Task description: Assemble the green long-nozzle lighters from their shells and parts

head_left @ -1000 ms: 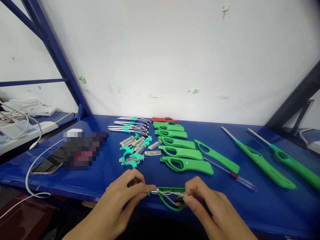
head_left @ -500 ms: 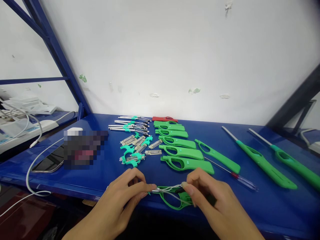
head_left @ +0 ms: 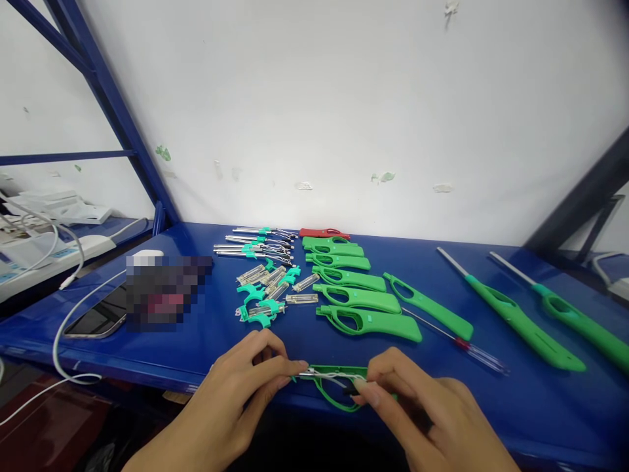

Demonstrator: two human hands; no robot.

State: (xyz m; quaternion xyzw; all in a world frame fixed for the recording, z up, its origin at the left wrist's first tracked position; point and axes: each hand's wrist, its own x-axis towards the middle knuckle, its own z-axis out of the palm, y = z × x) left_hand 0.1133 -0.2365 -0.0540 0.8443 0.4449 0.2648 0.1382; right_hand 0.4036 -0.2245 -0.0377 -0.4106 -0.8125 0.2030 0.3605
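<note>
At the bench's front edge lies an opened green lighter handle shell, partly covered by my hands. My left hand pinches the end of a lighter's metal tube at the shell's left end. Thin pale wires run from that tube to the right. My right hand is closed on a small black part at the wires' far end, over the shell. The fingers hide most of this part and the shell's right portion.
Several green handle halves lie behind my hands, with clear fuel tanks, turquoise clips and metal tubes with wires to their left. A screwdriver and two long green lighters lie right. A phone is left.
My right hand has shifted slightly down and left with the black part, which now sits lower over the shell's loop. The wires have changed their bend. My left hand stays in place.
</note>
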